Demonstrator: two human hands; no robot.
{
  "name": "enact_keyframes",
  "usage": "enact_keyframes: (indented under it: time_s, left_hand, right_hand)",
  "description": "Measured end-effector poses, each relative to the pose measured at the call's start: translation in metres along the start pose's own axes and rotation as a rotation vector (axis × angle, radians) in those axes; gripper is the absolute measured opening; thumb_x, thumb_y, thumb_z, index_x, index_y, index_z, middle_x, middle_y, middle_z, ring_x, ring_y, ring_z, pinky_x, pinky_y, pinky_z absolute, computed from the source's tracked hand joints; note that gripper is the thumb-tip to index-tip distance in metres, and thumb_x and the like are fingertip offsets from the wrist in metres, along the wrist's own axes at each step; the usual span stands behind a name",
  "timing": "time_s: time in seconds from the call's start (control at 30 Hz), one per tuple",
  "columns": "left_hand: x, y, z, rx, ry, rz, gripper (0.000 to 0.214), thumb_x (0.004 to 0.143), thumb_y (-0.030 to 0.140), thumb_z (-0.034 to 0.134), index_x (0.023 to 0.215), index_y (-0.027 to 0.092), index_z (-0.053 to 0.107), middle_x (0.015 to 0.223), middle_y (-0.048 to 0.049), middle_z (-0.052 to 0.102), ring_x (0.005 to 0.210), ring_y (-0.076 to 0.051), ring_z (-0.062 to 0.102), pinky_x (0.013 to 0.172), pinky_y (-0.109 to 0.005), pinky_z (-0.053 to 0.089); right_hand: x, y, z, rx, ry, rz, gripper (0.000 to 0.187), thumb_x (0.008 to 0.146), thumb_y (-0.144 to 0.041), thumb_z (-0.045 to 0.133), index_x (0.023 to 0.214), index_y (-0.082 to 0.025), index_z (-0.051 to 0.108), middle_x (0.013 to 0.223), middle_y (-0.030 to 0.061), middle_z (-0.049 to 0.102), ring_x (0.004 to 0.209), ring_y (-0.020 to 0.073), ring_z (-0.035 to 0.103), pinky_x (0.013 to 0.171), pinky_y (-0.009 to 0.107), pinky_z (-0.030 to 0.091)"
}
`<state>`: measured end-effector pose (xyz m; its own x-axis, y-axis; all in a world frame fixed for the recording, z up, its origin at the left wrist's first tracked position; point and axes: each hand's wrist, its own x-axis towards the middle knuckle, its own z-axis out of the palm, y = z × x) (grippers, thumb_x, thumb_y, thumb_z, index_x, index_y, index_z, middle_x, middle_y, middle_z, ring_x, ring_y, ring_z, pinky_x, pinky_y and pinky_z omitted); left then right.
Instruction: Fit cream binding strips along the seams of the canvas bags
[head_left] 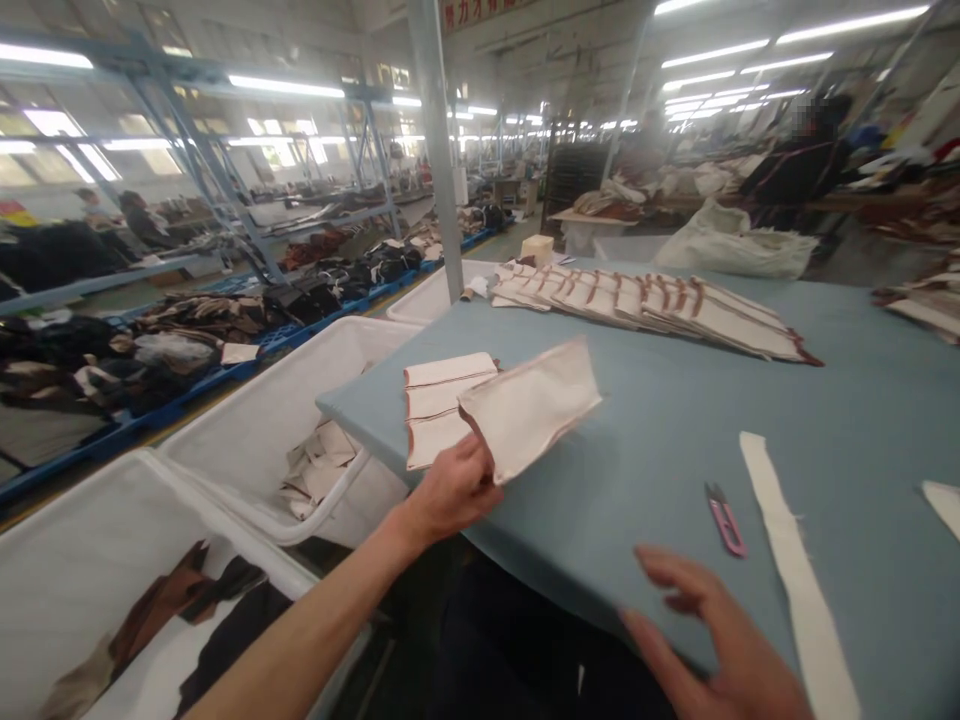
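Note:
My left hand (450,490) pinches the near end of a cream fabric piece with brown edging (534,405) and holds it just above the blue table (825,420). Right behind it lies a small stack of similar folded pieces (435,400) near the table's left corner. My right hand (712,640) hovers over the table's front edge with fingers spread and nothing in it. A pink thread snip (725,520) lies on the table a little beyond that hand.
A long cream fabric strip (795,560) lies to the right of the snip. A fanned row of cream pieces (652,305) runs across the far table. White bins (247,420) holding fabric stand left of the table. A person stands at the far right.

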<state>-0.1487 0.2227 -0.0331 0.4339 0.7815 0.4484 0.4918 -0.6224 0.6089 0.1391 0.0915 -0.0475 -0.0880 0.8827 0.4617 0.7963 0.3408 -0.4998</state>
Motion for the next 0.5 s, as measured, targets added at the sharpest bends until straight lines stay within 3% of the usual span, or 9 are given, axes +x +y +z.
enact_keyframes:
  time_s: [0.07, 0.1, 0.17, 0.2, 0.27, 0.33, 0.4, 0.5]
  left_hand:
    - [-0.017, 0.012, 0.013, -0.035, -0.018, 0.08, 0.019, 0.084, 0.018, 0.06, 0.075, 0.023, 0.045, 0.09, -0.0094, 0.069, 0.091, -0.024, 0.067, 0.083, -0.037, 0.055]
    - [-0.025, 0.017, 0.019, -0.056, -0.019, 0.111, 0.019, 0.087, 0.02, 0.059, 0.076, 0.024, 0.044, 0.095, -0.0113, 0.072, 0.094, -0.024, 0.068, 0.085, -0.038, 0.056]
    - [-0.04, 0.023, 0.03, -0.095, 0.01, 0.139, 0.018, 0.09, 0.027, 0.059, 0.08, 0.024, 0.044, 0.107, -0.0155, 0.074, 0.102, -0.025, 0.07, 0.089, -0.038, 0.057]
    - [-0.046, 0.025, 0.035, -0.109, 0.041, 0.131, 0.017, 0.091, 0.029, 0.059, 0.083, 0.024, 0.044, 0.111, -0.017, 0.074, 0.105, -0.025, 0.07, 0.09, -0.038, 0.057]
    - [-0.058, 0.028, 0.042, -0.123, 0.119, 0.081, 0.017, 0.092, 0.031, 0.059, 0.089, 0.024, 0.045, 0.112, -0.0175, 0.074, 0.105, -0.025, 0.071, 0.09, -0.039, 0.057]
    - [-0.068, 0.032, 0.043, -0.123, 0.192, 0.007, 0.014, 0.092, 0.029, 0.059, 0.092, 0.023, 0.046, 0.108, -0.0154, 0.076, 0.1, -0.024, 0.072, 0.087, -0.038, 0.057]
    - [-0.078, 0.041, 0.04, -0.118, 0.233, -0.068, 0.009, 0.091, 0.023, 0.058, 0.093, 0.022, 0.05, 0.103, -0.0119, 0.076, 0.093, -0.022, 0.073, 0.081, -0.034, 0.057]
    - [-0.093, 0.066, 0.027, -0.108, 0.244, -0.151, 0.012, 0.087, 0.01, 0.057, 0.092, 0.021, 0.058, 0.089, -0.0044, 0.075, 0.078, -0.017, 0.072, 0.071, -0.027, 0.055]
  right_hand:
    - [0.035, -0.003, -0.016, -0.155, 0.144, -0.207, 0.055, 0.094, -0.053, 0.062, 0.134, -0.017, 0.054, 0.136, 0.021, 0.066, 0.122, 0.0388, 0.065, 0.103, 0.056, 0.052]
    - [0.051, -0.007, -0.021, -0.203, 0.174, -0.314, 0.058, 0.094, -0.05, 0.064, 0.138, -0.015, 0.052, 0.142, 0.023, 0.061, 0.13, 0.0415, 0.058, 0.11, 0.06, 0.044]
    - [0.074, -0.017, -0.022, -0.243, 0.121, -0.502, 0.059, 0.095, -0.043, 0.066, 0.143, -0.014, 0.05, 0.146, 0.0228, 0.059, 0.137, 0.0415, 0.053, 0.113, 0.06, 0.039]
    - [0.08, -0.022, -0.019, -0.232, 0.051, -0.556, 0.055, 0.095, -0.042, 0.065, 0.141, -0.014, 0.052, 0.139, 0.022, 0.065, 0.13, 0.0399, 0.059, 0.109, 0.058, 0.044]
    - [0.082, -0.029, -0.008, -0.191, -0.15, -0.547, 0.033, 0.1, -0.036, 0.057, 0.124, -0.014, 0.064, 0.106, 0.0154, 0.079, 0.096, 0.0311, 0.075, 0.083, 0.043, 0.057]
    - [0.073, -0.034, 0.001, -0.108, -0.275, -0.458, 0.026, 0.105, -0.029, 0.047, 0.107, -0.017, 0.069, 0.079, 0.0065, 0.079, 0.068, 0.0228, 0.075, 0.06, 0.031, 0.054]
    - [0.062, -0.039, 0.001, -0.007, -0.25, -0.384, 0.03, 0.108, -0.028, 0.043, 0.101, -0.019, 0.071, 0.077, 0.0038, 0.079, 0.063, 0.0194, 0.075, 0.056, 0.027, 0.051]
    - [0.051, -0.051, -0.016, 0.078, -0.125, -0.346, 0.031, 0.108, -0.033, 0.046, 0.099, -0.019, 0.072, 0.083, 0.0041, 0.08, 0.067, 0.0183, 0.076, 0.059, 0.025, 0.052]
